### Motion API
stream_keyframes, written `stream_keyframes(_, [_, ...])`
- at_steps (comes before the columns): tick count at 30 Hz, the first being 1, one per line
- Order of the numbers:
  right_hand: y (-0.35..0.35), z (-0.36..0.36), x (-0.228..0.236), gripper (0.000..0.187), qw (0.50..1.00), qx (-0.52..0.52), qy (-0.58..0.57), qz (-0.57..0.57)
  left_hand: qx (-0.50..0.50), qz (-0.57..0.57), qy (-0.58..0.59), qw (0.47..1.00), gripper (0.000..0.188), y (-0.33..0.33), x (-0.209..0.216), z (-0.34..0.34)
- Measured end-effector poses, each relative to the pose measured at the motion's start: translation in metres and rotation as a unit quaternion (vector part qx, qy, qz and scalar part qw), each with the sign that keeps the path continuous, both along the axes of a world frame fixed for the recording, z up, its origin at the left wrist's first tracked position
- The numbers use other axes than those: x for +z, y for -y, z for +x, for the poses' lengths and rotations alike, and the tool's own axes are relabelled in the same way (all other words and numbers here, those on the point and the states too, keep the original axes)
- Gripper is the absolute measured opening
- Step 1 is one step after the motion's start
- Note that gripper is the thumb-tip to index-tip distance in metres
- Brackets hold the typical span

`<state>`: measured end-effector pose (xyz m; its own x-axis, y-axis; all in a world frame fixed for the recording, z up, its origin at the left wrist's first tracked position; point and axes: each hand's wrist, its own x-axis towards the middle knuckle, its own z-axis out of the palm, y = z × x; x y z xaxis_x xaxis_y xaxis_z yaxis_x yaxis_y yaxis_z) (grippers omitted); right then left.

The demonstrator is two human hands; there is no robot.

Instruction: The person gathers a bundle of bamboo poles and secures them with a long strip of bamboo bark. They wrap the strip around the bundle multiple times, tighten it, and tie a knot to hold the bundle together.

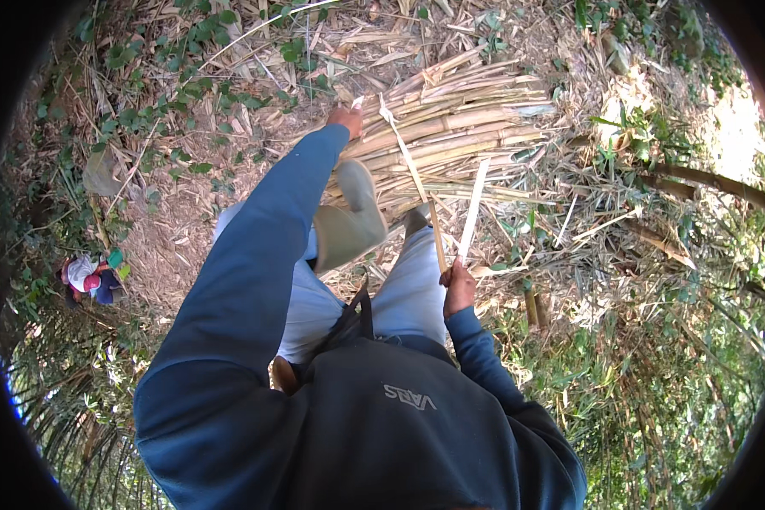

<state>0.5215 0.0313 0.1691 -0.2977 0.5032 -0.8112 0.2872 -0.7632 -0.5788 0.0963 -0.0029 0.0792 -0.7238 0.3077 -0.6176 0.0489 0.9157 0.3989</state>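
Right hand [459, 287] gripping strip [474, 208], perhaps bamboo, leaf-littered ground [172, 223]

Up top, the left hand [346, 123], its fingers too small to read, and whether it grips that pale scrap [357, 103] can't be told! Down right, the right hand [460, 289] covers the lower end of a pale strip [475, 211]. The left boot [351, 221] blocks part of the cane bundle [476, 127]; a trouser leg [412, 276] hides most of the right boot [416, 220]. Far left, a colourful shape [92, 279], too tiny to make out, and the dark jacket [382, 459] runs off the bottom edge!
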Motion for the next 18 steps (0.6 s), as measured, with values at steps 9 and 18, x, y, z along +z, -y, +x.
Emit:
stream_keyframes(9, [-0.009,-0.008,-0.087,0.048,0.994,-0.089,0.063,0.025,0.173,0.011,0.029,0.984,0.053,0.021,0.029,0.165])
stream_keyframes(18, [-0.021,-0.039,-0.100,0.052,0.988,-0.101,0.113,0.009,0.127,0.029,0.059,0.990,0.050,-0.001,0.014,0.119])
